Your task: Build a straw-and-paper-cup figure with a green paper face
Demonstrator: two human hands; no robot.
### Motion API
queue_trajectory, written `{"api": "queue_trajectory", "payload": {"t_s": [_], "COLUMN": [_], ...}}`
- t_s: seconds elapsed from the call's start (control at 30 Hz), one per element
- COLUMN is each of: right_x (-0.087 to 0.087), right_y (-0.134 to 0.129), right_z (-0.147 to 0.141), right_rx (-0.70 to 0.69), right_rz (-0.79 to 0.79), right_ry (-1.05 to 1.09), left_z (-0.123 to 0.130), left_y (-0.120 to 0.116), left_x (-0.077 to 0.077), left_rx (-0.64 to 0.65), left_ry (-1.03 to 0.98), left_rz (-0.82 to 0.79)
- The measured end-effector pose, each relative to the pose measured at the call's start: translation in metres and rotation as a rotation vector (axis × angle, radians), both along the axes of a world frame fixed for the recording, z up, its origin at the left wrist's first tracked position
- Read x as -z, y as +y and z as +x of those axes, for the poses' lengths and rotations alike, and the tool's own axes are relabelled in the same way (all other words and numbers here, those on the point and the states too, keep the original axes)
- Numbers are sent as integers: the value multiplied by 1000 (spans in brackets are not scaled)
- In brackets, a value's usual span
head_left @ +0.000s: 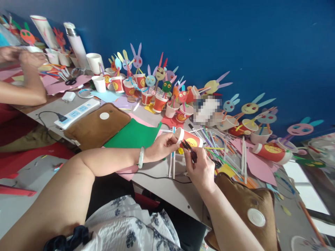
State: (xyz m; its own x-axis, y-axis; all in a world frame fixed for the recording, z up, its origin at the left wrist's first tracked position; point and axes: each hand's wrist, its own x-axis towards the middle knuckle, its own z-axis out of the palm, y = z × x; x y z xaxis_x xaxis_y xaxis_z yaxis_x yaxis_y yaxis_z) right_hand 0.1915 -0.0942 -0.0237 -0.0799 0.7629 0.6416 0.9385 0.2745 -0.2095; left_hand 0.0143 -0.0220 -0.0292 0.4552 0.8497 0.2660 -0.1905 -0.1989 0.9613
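My right hand (201,167) is closed around the handles of black scissors (186,144), whose blades point up and left. The blades lie beside the pale rim of a red paper cup (192,139) lying on its side. At that rim my left hand (163,146) is closed in a pinch; whatever small thing sits between its fingertips is too small to make out. White and blue straws (172,164) lie upright in view just below the left fingertips. A green sheet (133,134) is left of them.
Cups with paper rabbit heads (161,103) stand along the blue wall. Brown cushions (98,125) lie left and right, near a power strip (78,113). Loose straws (217,139) cover the right side. Another person's hands (32,57) are at far left. A black cable (157,177) crosses the front.
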Motion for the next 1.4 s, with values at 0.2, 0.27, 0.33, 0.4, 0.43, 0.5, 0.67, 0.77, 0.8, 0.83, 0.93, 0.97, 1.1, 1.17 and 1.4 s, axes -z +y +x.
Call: {"api": "queue_trajectory", "payload": {"t_s": [0.2, 0.27, 0.33, 0.4, 0.43, 0.5, 0.67, 0.77, 0.8, 0.83, 0.93, 0.97, 1.1, 1.17, 1.4], "right_x": [-2, -4, -5, -5, -5, -4, -1, -1, -1, -1, -2, -2, -2, -2, -4], "right_y": [0, 0, 0, 0, 0, 0, 2, 3, 4, 4, 4, 4, 3, 3, 3], "right_z": [0, 0, 0, -1, 0, 1, 4, 6, 6, 6, 7, 7, 7, 7, 8], "right_rx": [-33, -26, -26, -29, -29, -25, -21, -44, -50, -53, -58, -59, -57, -61, -62], "right_rz": [19, 15, 8, 14, 21, 35, 72, 133, 147, 156, 165, 165, 168, 160, 144], "right_ry": [-25, -39, -50, -57, -59, -72, -120, -143, -151, -159, -181, -186, -191, -187, -161], "left_z": [0, 1, 1, 2, 2, 1, 0, -1, -1, -1, -1, -1, -1, -2, -3], "left_y": [0, 0, 0, 0, 0, 0, 0, 1, 1, 1, 1, 1, 2, 2, 3], "left_x": [-2, -1, 0, 0, 0, 0, -3, -3, -3, -4, -4, -4, -4, -4, -7], "left_rx": [14, 20, 26, 24, 21, 14, 5, 2, -1, -5, -4, -4, -6, -3, 20], "left_ry": [-7, -27, -41, -37, -32, -21, 1, 3, 2, 1, 5, 10, 23, 24, 16], "left_rz": [-14, -35, -49, -49, -48, -40, 0, 21, 26, 30, 28, 25, 18, 13, -1]}}
